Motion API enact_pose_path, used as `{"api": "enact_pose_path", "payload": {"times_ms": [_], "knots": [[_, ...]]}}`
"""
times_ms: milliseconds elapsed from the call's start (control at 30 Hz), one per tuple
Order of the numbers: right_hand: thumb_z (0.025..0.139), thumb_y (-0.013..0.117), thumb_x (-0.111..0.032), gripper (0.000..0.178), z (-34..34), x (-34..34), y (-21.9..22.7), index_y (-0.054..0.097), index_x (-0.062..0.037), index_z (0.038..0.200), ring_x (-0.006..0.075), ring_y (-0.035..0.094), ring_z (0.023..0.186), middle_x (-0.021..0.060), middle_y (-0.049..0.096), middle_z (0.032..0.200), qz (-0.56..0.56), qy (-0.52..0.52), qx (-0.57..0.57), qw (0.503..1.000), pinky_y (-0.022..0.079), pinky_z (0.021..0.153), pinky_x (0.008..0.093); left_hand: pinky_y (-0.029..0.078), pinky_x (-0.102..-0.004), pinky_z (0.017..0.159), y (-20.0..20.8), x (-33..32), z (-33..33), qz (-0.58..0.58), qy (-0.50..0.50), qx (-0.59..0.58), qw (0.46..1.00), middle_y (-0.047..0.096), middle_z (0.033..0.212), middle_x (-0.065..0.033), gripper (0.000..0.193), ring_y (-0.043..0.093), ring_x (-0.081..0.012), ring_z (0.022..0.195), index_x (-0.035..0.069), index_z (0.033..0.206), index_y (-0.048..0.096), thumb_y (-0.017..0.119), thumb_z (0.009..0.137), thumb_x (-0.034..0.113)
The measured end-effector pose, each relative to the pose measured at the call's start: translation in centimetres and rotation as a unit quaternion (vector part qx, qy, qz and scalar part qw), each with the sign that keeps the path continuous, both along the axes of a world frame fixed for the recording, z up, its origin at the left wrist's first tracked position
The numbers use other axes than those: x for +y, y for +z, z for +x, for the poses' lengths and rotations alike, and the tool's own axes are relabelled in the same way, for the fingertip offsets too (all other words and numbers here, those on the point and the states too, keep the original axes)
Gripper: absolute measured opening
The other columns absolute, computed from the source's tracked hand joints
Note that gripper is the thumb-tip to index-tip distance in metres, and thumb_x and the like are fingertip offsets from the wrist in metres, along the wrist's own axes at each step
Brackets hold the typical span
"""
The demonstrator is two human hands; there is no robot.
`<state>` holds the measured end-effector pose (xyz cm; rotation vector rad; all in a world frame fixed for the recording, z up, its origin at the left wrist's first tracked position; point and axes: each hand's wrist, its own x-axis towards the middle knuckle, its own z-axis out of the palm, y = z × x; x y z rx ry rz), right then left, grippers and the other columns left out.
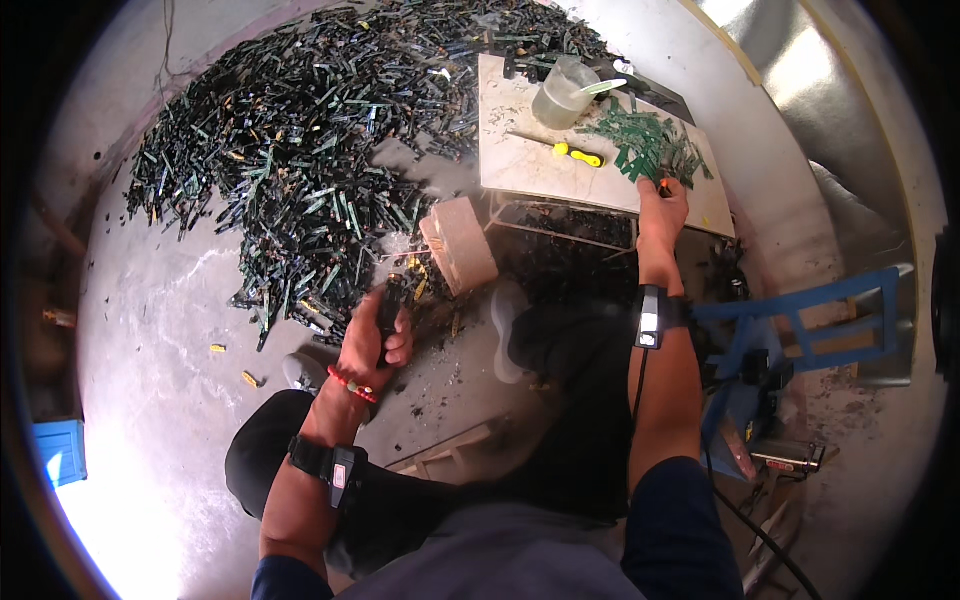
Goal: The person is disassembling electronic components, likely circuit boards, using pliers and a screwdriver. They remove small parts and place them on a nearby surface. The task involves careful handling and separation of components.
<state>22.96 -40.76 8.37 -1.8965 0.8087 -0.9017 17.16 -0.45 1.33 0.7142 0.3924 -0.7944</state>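
My left hand [383,335] is low over the floor, its fingers wrapped round a dark, handle-like object [392,292]. Just beyond it stands a pinkish-brown block [465,245], with small yellow bits beside it. My right hand [662,205] reaches to the near right part of a pale board [515,165], at the edge of a pile of thin green strips [640,135]. Its fingers are closed, and a small orange spot shows at the fingertips; what they hold is too small to make out. A screwdriver [575,153] with a yellow and black handle lies on the board.
A large heap of dark strips [300,140] covers the floor ahead and left. On the board stands a clear plastic jug [565,92] with a pale-handled tool across its rim. To the right is a blue chair [815,320]; a metal canister [790,455] lies near it.
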Motion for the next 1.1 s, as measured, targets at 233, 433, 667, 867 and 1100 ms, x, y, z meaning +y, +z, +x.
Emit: {"api": "enact_pose_path", "payload": {"times_ms": [233,433,667,867,1100], "knots": [[0.069,0.07,-0.023,0.043,1.3,1.0,-1.1,0.06,-0.0081,0.109,0.0286,0.062,0.085,0.0123,0.065,0.09,-0.139,0.058,0.178,0.972,0.046,0.078,0.0372,0.023,-0.0259,0.038,-0.6,-0.3,0.1,-0.18,0.005,0.096,0.979,0.031,0.048,0.0008,0.051,0.028,-0.0125,0.038,0.009,0.066,0.044,0.031,0.095,0.049],[0.071,0.071,-0.021,0.044,1.4,-0.7,-2.9,0.06,-0.0022,0.11,0.0229,0.063,0.083,0.0139,0.066,0.089,-0.239,0.075,0.058,0.966,0.047,0.076,0.0341,0.022,-0.0247,0.038,-1.2,-1.0,0.3,-0.03,0.002,0.039,0.999,0.033,0.05,0.0014,0.05,0.029,-0.0112,0.04,0.009,0.067,0.044,0.032,0.095,0.05],[0.085,0.063,-0.004,0.019,-3.5,13.1,1.7,0.062,0.0013,0.103,0.007,0.058,0.08,0.0023,0.064,0.089,0.034,0.286,-0.078,0.954,0.048,0.07,0.0218,0.022,-0.0239,0.039,0.6,-1.5,0.0,0.036,-0.004,0.025,0.999,0.037,0.055,0.0035,0.047,0.031,-0.0089,0.043,0.011,0.071,0.048,0.037,0.094,0.051],[0.075,0.075,-0.025,0.052,-5.8,22.9,-1.3,0.057,-0.0034,0.119,0.0167,0.061,0.095,0.0098,0.062,0.116,0.021,0.613,0.122,0.78,0.05,0.074,0.0278,0.044,-0.0314,0.066,-2.8,-0.5,0.1,-0.115,0.04,-0.036,0.992,0.055,0.088,-0.0073,0.039,0.053,-0.0189,0.075,0.003,0.103,0.051,0.039,0.095,0.04],[0.071,0.078,-0.01,0.067,-6.0,24.7,-0.9,0.046,-0.0035,0.13,0.011,0.055,0.084,0.0045,0.057,0.104,0.05,0.64,0.098,0.761,0.049,0.077,0.026,0.047,-0.0314,0.068,0.6,-0.3,-0.2,-0.097,0.051,-0.113,0.988,0.053,0.079,-0.0047,0.038,0.052,-0.0173,0.075,0.005,0.093,0.052,0.035,0.098,0.039]]}}
